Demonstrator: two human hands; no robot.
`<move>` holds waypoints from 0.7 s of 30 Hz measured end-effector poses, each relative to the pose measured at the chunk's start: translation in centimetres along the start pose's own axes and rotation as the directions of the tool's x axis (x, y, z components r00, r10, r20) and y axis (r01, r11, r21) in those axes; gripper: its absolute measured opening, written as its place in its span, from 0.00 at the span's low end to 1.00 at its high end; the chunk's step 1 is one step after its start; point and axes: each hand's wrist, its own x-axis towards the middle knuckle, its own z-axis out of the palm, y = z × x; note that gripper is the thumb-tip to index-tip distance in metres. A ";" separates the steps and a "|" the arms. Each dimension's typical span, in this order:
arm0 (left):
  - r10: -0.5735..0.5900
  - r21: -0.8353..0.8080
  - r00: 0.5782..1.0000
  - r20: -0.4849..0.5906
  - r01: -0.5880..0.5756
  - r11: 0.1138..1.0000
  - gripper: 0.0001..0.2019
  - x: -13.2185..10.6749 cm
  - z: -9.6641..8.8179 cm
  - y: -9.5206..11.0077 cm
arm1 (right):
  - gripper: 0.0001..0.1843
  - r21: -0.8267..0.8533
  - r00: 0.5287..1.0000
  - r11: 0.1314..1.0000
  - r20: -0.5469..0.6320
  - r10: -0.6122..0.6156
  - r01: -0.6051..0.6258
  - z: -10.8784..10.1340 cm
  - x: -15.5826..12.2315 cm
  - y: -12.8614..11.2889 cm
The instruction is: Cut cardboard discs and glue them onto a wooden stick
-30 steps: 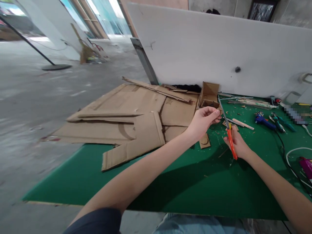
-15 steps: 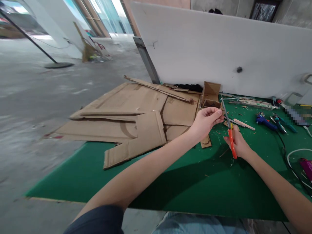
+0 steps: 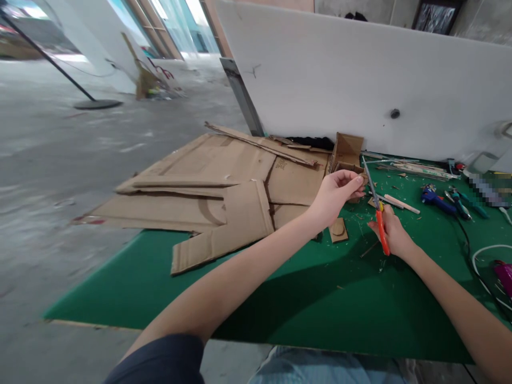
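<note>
My right hand (image 3: 391, 232) grips orange-handled scissors (image 3: 378, 216), blades pointing up and away over the green table (image 3: 304, 298). My left hand (image 3: 336, 194) pinches a small piece of cardboard (image 3: 360, 180) right beside the scissor blades. A small open cardboard box (image 3: 347, 152) stands just behind the left hand. A little cardboard scrap (image 3: 338, 229) lies on the mat below the left wrist.
Large flattened cardboard sheets (image 3: 212, 186) cover the table's left half and hang over its edge. A white board (image 3: 360, 80) stands along the back. Blue and green pliers (image 3: 438, 200), sticks (image 3: 402, 204), cables (image 3: 480, 256) and a pink tool (image 3: 504, 272) lie at the right.
Both hands stay almost in place; the view has shifted slightly, and the scissors and pinched piece have edged a little closer together.
</note>
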 end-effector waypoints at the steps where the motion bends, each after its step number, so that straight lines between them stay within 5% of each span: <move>1: 0.006 0.007 1.000 -0.010 -0.005 1.000 0.12 0.1 0.0 0.1 | 0.14 -0.002 1.000 1.000 0.009 0.007 -0.007 -0.1 0.0 -0.1; 10: 0.137 0.031 0.990 0.024 -0.138 0.990 0.07 0.4 -0.6 0.9 | 0.22 -0.099 0.996 0.991 0.027 0.089 -0.086 -0.8 -0.2 -0.7; 21: 0.043 0.115 0.999 0.020 -0.045 0.992 0.07 -0.2 -0.1 1.0 | 0.20 -0.116 0.995 0.990 0.051 0.090 -0.084 -0.8 -0.4 -0.7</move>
